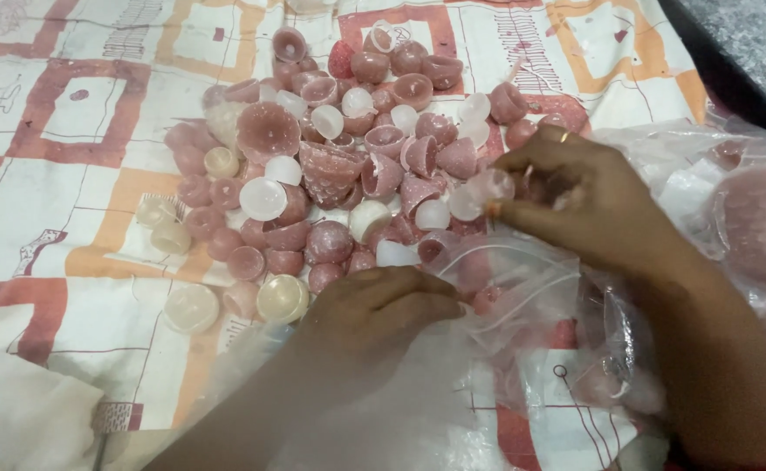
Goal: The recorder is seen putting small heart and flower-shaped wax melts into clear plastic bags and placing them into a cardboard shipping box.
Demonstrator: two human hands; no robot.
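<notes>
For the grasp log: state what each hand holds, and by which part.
Right hand pinches a small translucent white plastic cup by its rim. Left hand has its grip on the clear plastic bag at its open edge.

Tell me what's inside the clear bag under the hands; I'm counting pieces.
Through the bag, a few pink pieces show. The left hand and right hand cover the rest, so no count.
</notes>
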